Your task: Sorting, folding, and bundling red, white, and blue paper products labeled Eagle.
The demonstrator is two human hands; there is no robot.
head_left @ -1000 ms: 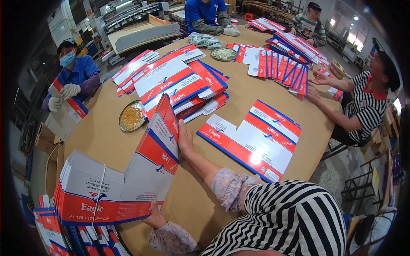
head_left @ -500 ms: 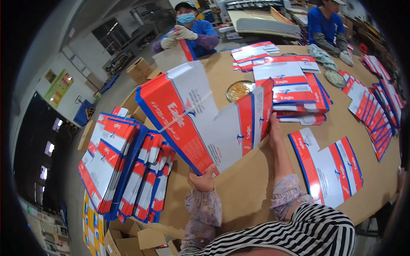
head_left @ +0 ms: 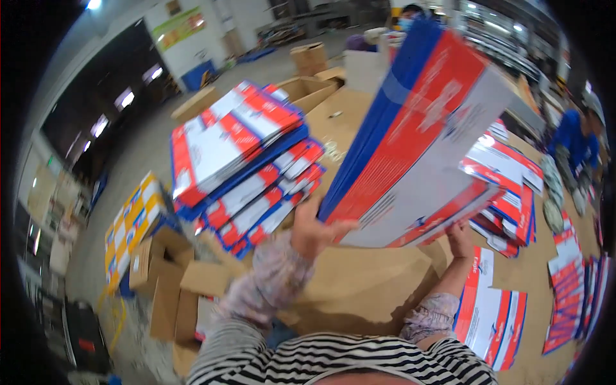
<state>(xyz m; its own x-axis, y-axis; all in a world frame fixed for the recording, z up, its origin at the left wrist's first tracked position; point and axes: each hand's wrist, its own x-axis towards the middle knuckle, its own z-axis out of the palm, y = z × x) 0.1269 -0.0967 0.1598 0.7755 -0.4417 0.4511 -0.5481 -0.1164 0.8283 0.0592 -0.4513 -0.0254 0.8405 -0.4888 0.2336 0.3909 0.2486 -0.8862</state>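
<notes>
Between my hands is a thick bundle of flat printed cartons (head_left: 410, 160) in red, white and blue, held up off the table and tilted. A clear band crosses its blue edge near the top. My left hand (head_left: 314, 231) grips the lower left corner, thumb on the printed face. At the lower right edge, my right hand (head_left: 458, 240) holds the bundle, its fingers partly hidden behind it. Beyond my left hand stand piled bundles of the same cartons (head_left: 237, 138). A few loose flat cartons (head_left: 494, 321) lie below my right hand.
Open cardboard boxes (head_left: 163, 314) stand on the floor at lower left, near a yellow-and-white stack (head_left: 138, 224). More carton stacks (head_left: 504, 170) lie on the brown table (head_left: 359, 289) at right. Two people in blue work across the table, one mostly hidden behind the bundle.
My view has turned left toward the piled bundles. The held bundle has been tipped more upright, so its blue edge now shows. Both hands keep hold of it.
</notes>
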